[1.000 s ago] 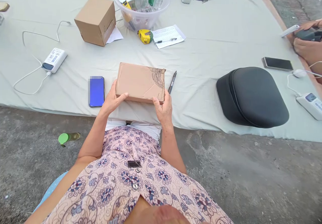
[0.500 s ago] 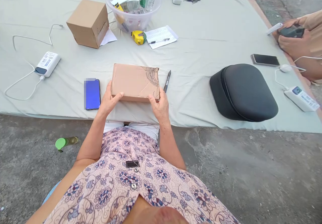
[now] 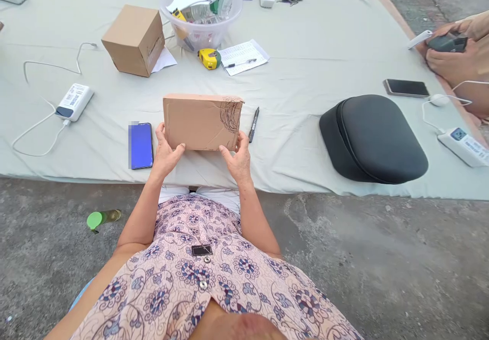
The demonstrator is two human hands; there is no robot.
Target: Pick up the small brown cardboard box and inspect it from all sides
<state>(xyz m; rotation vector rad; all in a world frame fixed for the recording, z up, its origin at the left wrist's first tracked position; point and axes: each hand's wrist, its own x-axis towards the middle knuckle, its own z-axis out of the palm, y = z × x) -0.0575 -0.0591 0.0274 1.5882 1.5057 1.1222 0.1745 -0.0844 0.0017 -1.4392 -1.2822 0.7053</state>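
Observation:
A flat brown cardboard box (image 3: 194,123) is tilted up, its broad face toward me, with dark scribbled lines at its upper right corner. My left hand (image 3: 166,152) grips the lower left corner, thumb on the face. At the lower right corner my right hand (image 3: 237,159) holds it the same way; the fingers behind the box are partly hidden. Just right of the box lies a dark marker pen (image 3: 253,125) on the cloth. To the left of my left hand is a phone (image 3: 142,145) with a blue screen.
On the cloth-covered table (image 3: 298,65) stand a cube-shaped carton (image 3: 132,39), a plastic basket (image 3: 202,29), a yellow tape measure (image 3: 209,59), a paper sheet (image 3: 244,55), a black case (image 3: 376,139) and a white power bank (image 3: 74,102). Another person's hands (image 3: 445,60) hold a dark object at the right.
The box has tipped up, so its scribbled face now turns toward me and its top edge is raised. Both hands still hold it by the lower corners.

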